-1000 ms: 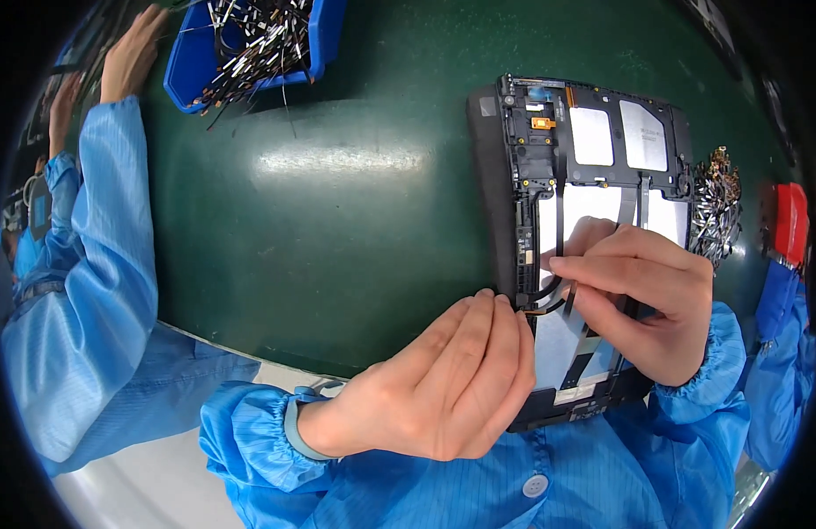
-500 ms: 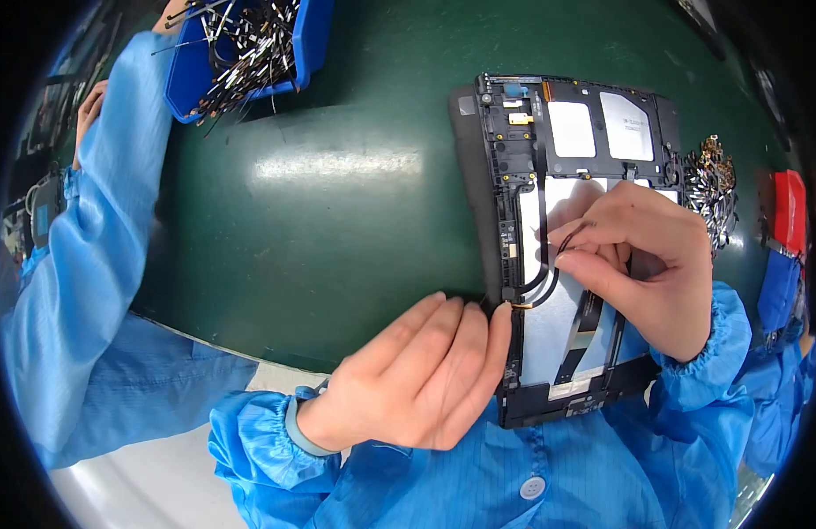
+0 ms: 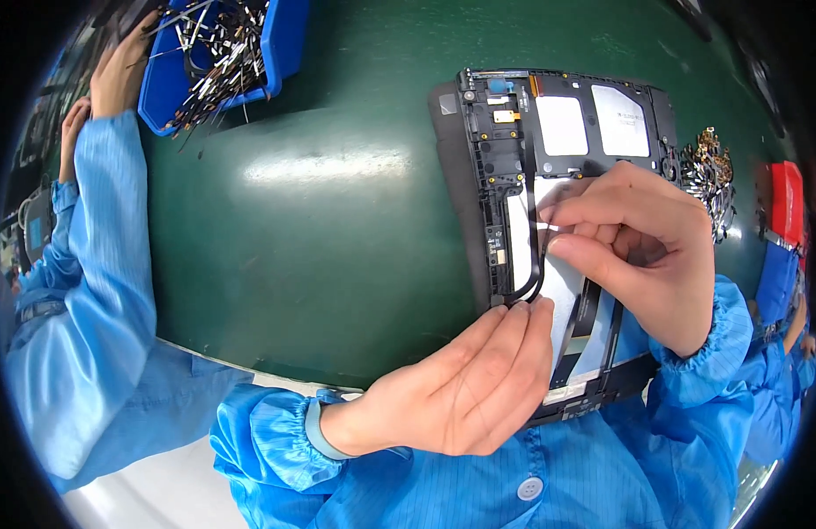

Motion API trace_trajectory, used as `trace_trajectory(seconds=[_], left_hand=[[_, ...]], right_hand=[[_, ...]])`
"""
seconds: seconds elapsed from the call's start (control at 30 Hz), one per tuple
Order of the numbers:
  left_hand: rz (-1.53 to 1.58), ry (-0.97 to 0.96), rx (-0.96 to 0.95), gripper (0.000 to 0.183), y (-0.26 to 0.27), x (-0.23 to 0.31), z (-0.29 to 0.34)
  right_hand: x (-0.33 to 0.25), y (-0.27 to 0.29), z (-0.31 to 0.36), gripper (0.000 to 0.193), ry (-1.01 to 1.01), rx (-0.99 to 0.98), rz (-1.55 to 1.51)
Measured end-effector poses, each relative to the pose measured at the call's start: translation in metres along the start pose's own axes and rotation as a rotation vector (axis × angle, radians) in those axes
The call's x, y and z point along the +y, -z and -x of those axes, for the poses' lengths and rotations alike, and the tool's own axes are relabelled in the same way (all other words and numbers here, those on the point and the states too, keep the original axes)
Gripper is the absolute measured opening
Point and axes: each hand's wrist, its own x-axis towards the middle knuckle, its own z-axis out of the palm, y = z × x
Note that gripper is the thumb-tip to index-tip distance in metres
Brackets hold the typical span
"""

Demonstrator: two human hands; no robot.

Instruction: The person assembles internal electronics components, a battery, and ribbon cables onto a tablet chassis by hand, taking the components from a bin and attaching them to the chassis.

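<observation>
An opened tablet-like device (image 3: 500, 159) lies on a dark foam pad (image 3: 452, 167), its black frame and silver inner plates showing. A black cable (image 3: 530, 163) runs down its left side and bends toward the left edge. My right hand (image 3: 646, 251) is closed above the plates, thumb and forefinger pinching a thin dark cable (image 3: 543, 264) beside that run. At the bend, the fingertips of my left hand (image 3: 465, 383) are pressed together on the cable. Those fingers hide the exact contact and the lower left of the frame.
A blue bin (image 3: 284, 44) full of loose cables stands at the far left, a co-worker's hand (image 3: 117, 79) beside it. Right of the device lies a pile of cables (image 3: 709, 181). Red (image 3: 785, 203) and blue (image 3: 776, 278) containers line the right edge of the green table (image 3: 311, 247).
My left hand has moved right, from the device's edge onto the cable bend. My right hand keeps its pinch. The device and bin appear slightly farther left; the co-worker's hand shows more beside the bin.
</observation>
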Motion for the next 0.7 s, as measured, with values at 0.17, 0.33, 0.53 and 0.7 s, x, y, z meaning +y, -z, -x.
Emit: trace_trajectory(seconds=[0.17, 0.33, 0.53, 0.7], left_hand=[[-0.052, 0.000, 0.025, 0.027, -0.002, -0.003, -0.003], [-0.057, 0.047, 0.008, 0.029, -0.006, 0.002, -0.010], [-0.056, 0.127, 0.044, 0.030, -0.008, 0.007, -0.012], [-0.085, 0.141, 0.058, 0.030, -0.011, 0.009, -0.013]], right_hand=[[-0.002, -0.003, -0.005, 0.015, -0.008, 0.017, 0.063], [0.001, -0.005, -0.004, 0.015, 0.016, 0.049, 0.083], [0.001, -0.007, -0.008, 0.015, 0.085, 0.076, 0.112], [0.002, -0.009, -0.006, 0.015, 0.088, 0.094, 0.145]])
